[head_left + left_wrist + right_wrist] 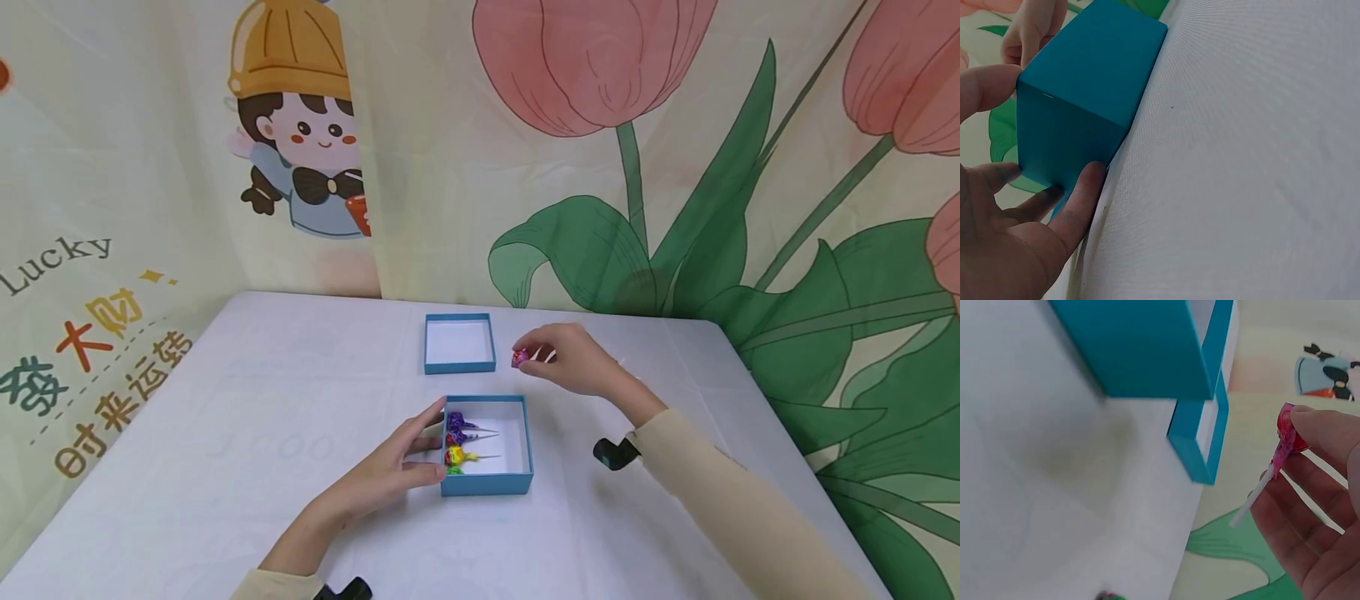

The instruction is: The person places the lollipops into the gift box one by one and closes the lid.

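My right hand [570, 358] pinches a pink-red wrapped lollipop [1285, 437] between thumb and fingertips, its white stick pointing down past the fingers in the right wrist view. It is raised to the right of the blue lid. A blue box [487, 485] with a white inside stands nearer, holding several lollipops in a column along its left wall. Among them are a purple one [457, 422], a yellow one [455, 456] and a partly hidden green one [454, 471]. My left hand [390, 467] rests against the box's left side, fingers spread and thumb at the front corner.
The shallow blue lid [460, 367] lies inside-up behind the box on the white-covered table [300, 375]. Low in the right wrist view, a small red and green thing [1110, 596] shows at the frame edge. A printed curtain [427, 167] hangs behind the table.
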The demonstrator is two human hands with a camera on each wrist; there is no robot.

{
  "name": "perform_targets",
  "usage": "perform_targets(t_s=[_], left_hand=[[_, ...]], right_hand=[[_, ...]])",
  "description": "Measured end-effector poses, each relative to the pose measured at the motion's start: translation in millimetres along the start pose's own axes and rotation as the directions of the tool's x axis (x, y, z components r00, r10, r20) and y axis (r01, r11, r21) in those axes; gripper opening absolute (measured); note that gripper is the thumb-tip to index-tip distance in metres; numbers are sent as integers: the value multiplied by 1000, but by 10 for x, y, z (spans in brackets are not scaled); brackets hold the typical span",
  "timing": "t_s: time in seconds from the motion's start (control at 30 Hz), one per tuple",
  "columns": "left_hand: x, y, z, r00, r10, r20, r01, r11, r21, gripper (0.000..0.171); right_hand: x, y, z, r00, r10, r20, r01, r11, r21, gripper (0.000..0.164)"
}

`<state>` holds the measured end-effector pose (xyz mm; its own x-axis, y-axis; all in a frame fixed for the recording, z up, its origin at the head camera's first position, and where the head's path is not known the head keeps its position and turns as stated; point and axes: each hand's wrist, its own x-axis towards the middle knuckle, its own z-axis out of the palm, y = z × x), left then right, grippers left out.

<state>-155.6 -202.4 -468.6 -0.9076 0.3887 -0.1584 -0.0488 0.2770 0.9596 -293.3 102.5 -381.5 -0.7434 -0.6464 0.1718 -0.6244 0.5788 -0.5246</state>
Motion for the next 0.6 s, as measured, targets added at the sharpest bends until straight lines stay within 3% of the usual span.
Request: perform_targets(t_s=[0.3, 0.6], left_hand=[[4, 11, 0, 1000, -6, -3, 6, 1000, 3, 90], [0, 17, 2, 1000, 3, 5, -3, 1000, 10, 89]], right_hand=[[-39, -310, 158, 998, -39, 58, 38, 999, 21, 25], [-57, -367, 354, 994, -72, 77, 70, 997, 29, 24]])
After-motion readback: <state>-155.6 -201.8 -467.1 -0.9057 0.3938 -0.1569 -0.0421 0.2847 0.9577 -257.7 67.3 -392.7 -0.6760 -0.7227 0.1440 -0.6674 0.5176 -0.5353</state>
